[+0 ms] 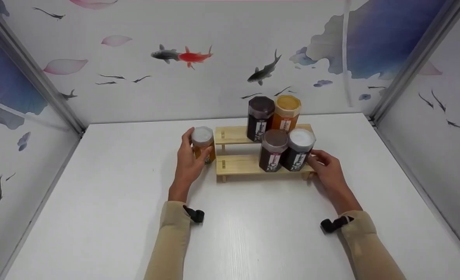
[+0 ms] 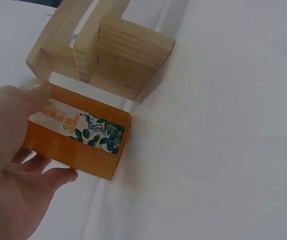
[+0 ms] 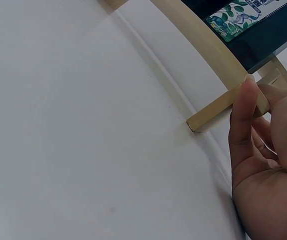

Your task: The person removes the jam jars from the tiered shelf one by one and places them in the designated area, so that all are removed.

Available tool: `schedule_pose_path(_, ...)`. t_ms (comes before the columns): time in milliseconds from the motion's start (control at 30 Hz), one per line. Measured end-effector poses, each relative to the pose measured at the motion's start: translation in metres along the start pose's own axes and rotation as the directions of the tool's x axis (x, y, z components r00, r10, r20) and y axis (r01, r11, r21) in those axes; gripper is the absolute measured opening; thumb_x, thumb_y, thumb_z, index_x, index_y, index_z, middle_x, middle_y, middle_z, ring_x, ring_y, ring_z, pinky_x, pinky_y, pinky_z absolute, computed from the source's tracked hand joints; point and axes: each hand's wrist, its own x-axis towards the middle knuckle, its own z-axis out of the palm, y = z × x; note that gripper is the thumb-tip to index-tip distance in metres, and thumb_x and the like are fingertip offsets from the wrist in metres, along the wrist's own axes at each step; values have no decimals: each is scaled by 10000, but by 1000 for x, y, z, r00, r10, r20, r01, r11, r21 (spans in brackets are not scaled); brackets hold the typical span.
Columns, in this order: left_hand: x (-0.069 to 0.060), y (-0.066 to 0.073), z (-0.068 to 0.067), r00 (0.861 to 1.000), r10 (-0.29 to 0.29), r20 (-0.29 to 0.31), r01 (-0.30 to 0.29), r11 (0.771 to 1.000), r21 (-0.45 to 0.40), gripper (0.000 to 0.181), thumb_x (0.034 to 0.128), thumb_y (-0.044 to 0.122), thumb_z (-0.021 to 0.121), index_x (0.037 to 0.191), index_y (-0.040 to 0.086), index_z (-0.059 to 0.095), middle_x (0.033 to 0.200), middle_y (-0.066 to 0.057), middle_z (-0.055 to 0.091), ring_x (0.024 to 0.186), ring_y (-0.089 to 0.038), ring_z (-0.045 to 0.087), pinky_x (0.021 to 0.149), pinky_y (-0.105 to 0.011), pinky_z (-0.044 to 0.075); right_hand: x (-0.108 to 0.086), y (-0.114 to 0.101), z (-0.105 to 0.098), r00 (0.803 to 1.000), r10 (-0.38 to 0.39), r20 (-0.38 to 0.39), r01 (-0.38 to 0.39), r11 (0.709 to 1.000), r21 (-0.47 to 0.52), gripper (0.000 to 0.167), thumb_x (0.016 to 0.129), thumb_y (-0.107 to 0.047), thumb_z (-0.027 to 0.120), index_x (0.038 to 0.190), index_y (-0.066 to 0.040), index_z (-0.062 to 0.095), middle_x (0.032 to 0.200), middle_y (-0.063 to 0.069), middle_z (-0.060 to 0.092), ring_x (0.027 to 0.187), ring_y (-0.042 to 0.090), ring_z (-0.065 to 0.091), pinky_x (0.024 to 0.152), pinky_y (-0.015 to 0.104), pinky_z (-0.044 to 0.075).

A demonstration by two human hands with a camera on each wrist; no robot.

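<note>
An orange jar [image 1: 203, 143] with a pale lid is gripped by my left hand [image 1: 189, 163], just left of a two-step wooden rack [image 1: 239, 167]. In the left wrist view the jar [image 2: 78, 132] shows a label with green leaves, and the thumb and fingers lie on opposite sides of it. My right hand [image 1: 327, 171] pinches the right end of the rack's lower step; in the right wrist view the thumb lies over the board end [image 3: 261, 102]. On the lower step stand a brown-lidded jar [image 1: 273, 151] and a white-lidded dark jar [image 1: 300, 149].
The upper step holds a dark jar [image 1: 260, 118] and a yellow-lidded amber jar [image 1: 287, 112]. A white table [image 1: 230, 233] lies under everything. Behind it rises a white wall panel [image 1: 214, 93] painted with fish. Small black devices sit on both sleeve cuffs.
</note>
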Motion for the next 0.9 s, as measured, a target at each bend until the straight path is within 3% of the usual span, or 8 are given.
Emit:
schedule_pose_path(167,4,-3,-1,1000,3,-7,-3,1000,18,822,1026,214,774,1686,89,299,1641,-181,425,1534,-357,457,1244,-546,454,-2,0,0,1000,10,-10,-10,1000,22,474,1067,-382,701,1436,-91,641,1127,-22,687,907,94,656,697,231,602)
schedule_pose_path(400,5,-10,-2,999,45,-6,-45,999,22,889,1052,256,738,1739,106,194,1652,-219,406,1542,-360,448,1232,-563,462,-2,1,0,1000,5,-10,-4,999,44,488,1067,-380,704,1449,-85,632,1111,-22,709,891,88,671,689,221,603)
schedule_pose_path(600,3,-12,-1,996,89,-10,-88,994,68,915,1066,240,716,1738,45,127,1653,-260,415,1526,-380,462,1240,-567,445,-2,1,0,1000,-3,-14,4,998,70,418,1070,-311,706,1412,-80,646,1057,-43,713,835,67,678,655,202,591)
schedule_pose_path(900,2,-2,-2,1000,-15,-7,16,998,65,976,1065,300,722,1743,54,65,1769,-212,275,1652,-344,289,1347,-524,285,-2,-1,0,1000,13,-1,-13,997,80,441,1073,-330,701,1432,-84,636,1081,-15,698,856,89,675,679,222,604)
